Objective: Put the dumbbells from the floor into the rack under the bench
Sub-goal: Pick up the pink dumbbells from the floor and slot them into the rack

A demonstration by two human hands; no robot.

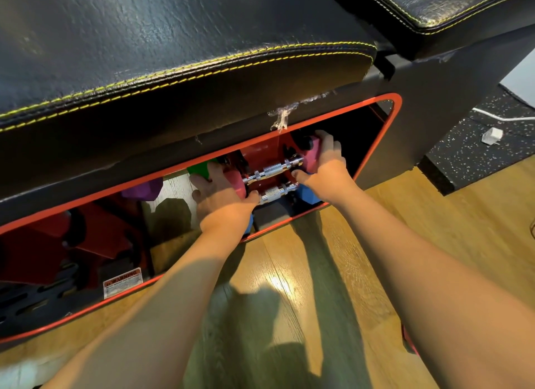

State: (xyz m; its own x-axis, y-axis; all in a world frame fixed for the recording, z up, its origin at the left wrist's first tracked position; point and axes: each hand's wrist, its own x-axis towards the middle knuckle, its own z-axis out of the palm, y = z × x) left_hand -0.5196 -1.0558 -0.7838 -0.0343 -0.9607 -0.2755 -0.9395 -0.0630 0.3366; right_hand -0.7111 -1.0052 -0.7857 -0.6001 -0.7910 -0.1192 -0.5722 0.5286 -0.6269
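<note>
A home gym corner, by the look of it. The landmark is a black padded weight bench (pixel 185 55) with yellow stitching. Under its seat, an orange-rimmed rack (pixel 385 145) holds coloured dumbbells (pixel 272 171). Below the bench lies wood-plank flooring (pixel 289 272); to its right, speckled black rubber gym matting (pixel 469 154) carries a white charger plug (pixel 492 136).

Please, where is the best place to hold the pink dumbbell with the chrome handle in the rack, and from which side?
Probably by its two heads, as both hands do now: the left hand on one end, the right hand on the other. The pink dumbbell with the knurled chrome handle lies crosswise in the red-rimmed rack opening, so approach from the open front.
</note>
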